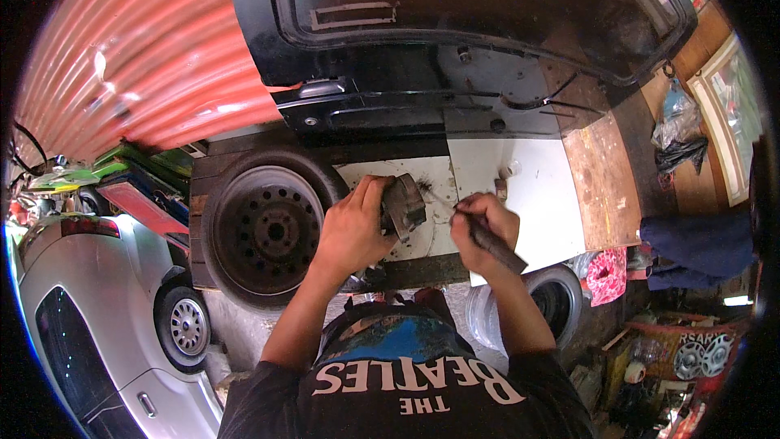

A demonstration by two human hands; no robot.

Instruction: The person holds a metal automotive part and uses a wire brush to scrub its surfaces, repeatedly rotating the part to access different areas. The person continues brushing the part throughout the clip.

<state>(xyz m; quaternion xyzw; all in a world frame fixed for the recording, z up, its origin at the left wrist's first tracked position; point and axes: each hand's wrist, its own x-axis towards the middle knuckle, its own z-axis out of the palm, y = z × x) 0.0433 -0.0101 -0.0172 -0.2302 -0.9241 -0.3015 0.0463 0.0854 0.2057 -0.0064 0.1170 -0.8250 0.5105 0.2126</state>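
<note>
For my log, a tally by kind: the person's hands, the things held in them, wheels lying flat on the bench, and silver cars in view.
Hands: 2 (left hand, right hand)
Held things: 2 (dark blocky part, dark long tool)
Wheels flat on the bench: 1 (steel wheel)
Silver cars: 1 (silver car)
Total: 6

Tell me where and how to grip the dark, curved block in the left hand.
Probably the far and near edges, from the left: the dark, curved block, its right side exposed, fits between fingers and thumb of the left hand.
</note>
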